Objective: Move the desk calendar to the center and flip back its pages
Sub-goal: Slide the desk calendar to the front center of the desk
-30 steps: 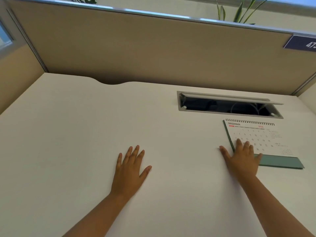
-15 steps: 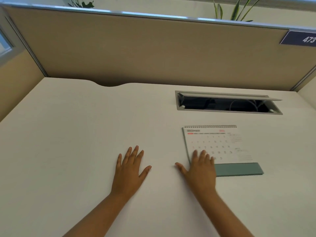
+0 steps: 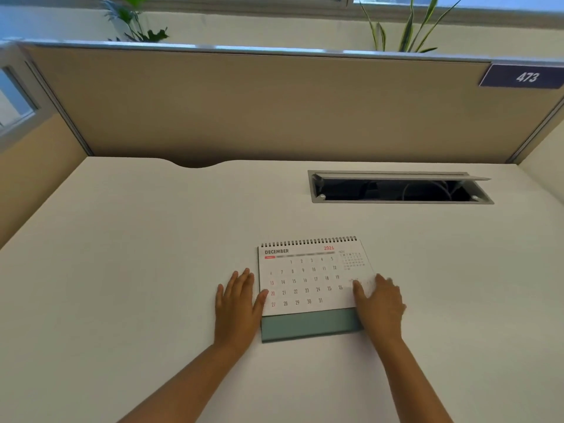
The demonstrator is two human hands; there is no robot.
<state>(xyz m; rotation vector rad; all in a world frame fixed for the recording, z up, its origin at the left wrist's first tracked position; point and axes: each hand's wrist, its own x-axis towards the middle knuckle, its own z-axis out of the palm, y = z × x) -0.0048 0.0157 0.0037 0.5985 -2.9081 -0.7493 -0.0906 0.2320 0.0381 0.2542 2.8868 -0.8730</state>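
Observation:
The desk calendar point(image 3: 308, 279) lies on the white desk point(image 3: 137, 270) near its middle. Its top page reads DECEMBER 2026, the black spiral binding is on the far side, and a teal base strip faces me. My left hand point(image 3: 236, 309) lies flat on the desk just left of the calendar, with the thumb touching its left edge. My right hand point(image 3: 378, 303) covers the calendar's lower right corner; the thumb is on the page and the fingers are at the right edge, slightly blurred.
An open grey cable hatch point(image 3: 399, 188) is set into the desk behind the calendar, to the right. A beige partition point(image 3: 274, 105) walls the back, with a sign reading 473 point(image 3: 526, 77). Plants stand behind it.
The calendar has slid left from the right side of the desk to the middle. My right hand shifted from its left corner to its right corner. My left hand now touches the calendar's left edge.

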